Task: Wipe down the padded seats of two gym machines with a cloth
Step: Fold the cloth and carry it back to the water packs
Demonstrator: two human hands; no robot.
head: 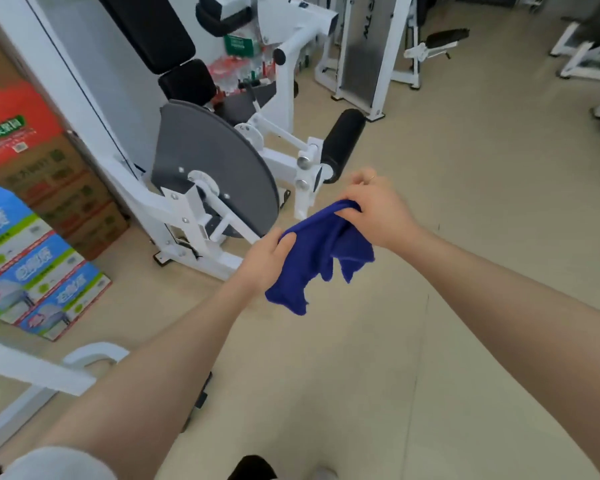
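Between your two hands, above the beige floor (430, 237), the blue cloth (321, 254) hangs bunched; your right hand (378, 213) pinches its top edge, your left hand (265, 259) clamps its left side, thumb over fabric. The white machine (201, 188) with its black seat pad (186, 81) stands apart, beyond.

The one camera sits on my head, so it looks forward and steeply down my own bare forearms to my left hand (267, 258) and right hand (378, 213), which meet near the centre of the frame, close to the lens. The wide angle bends straight edges near the borders. Below my arms lies the beige floor (465, 202). Ahead and to my left stands a white leg machine (215, 168), near enough to fill the upper left. Further machines show small along the top right edge. No second view shares any of this.
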